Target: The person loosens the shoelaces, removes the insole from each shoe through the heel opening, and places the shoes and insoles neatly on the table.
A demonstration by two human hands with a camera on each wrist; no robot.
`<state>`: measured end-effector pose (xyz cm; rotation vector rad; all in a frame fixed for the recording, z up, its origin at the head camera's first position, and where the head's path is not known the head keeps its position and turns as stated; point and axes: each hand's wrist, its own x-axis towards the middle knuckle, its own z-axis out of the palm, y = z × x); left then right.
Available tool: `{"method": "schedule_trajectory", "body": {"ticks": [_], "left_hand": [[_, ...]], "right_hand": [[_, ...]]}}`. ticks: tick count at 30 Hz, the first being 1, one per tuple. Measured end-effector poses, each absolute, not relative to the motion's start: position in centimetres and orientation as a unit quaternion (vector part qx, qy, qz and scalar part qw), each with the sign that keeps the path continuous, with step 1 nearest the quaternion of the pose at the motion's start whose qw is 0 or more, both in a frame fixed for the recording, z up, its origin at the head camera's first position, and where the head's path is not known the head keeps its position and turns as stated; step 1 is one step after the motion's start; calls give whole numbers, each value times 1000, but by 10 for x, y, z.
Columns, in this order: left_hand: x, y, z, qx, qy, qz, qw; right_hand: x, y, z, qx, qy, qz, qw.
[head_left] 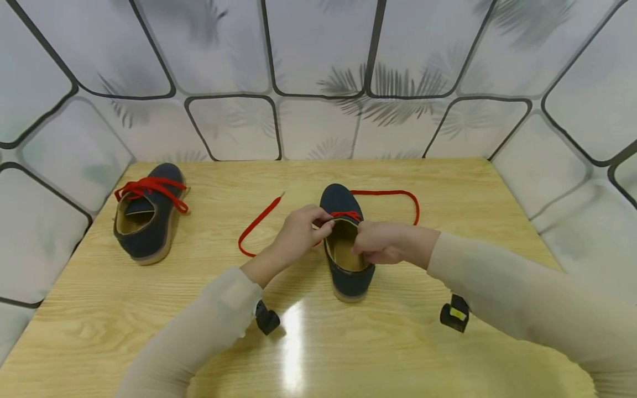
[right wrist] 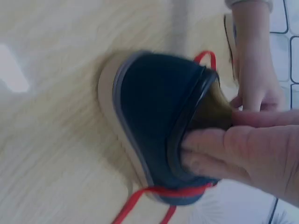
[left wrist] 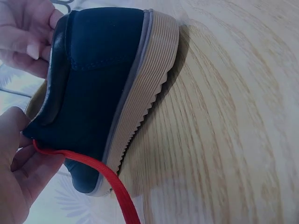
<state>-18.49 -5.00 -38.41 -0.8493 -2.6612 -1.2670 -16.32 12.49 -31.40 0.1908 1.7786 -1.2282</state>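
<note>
One shoe point(head_left: 351, 283), its lace point(left wrist: 123, 198) loose
Left fingers point(left wrist: 39, 175) pinch its edge; right fingers point(right wrist: 208, 143) dip inside, grip unclear; uneven pulling could tip it.

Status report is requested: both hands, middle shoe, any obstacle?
Left hand pinching edge of middle shoe; right hand, fingers in its opening. Shoe upright, red lace loose on both sides. No obstacle seen; second shoe apart.
</note>
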Motion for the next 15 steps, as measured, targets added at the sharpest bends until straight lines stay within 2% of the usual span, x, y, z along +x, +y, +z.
{"method": "schedule_trajectory", "body": {"ticks": [4,7,15], "left_hand": [[-186,-49,-384,-277,-869,-406,47],[-187,-49,-385,-276,-870,-406,46],[-185,-47,-387,-283,-867,-407,51]], "right_hand": [[-163,114,-314,144,691,-544,454],[-164,111,-315,154,687,-540,461],[-170,107,-320,178,730,-494,437]]}}
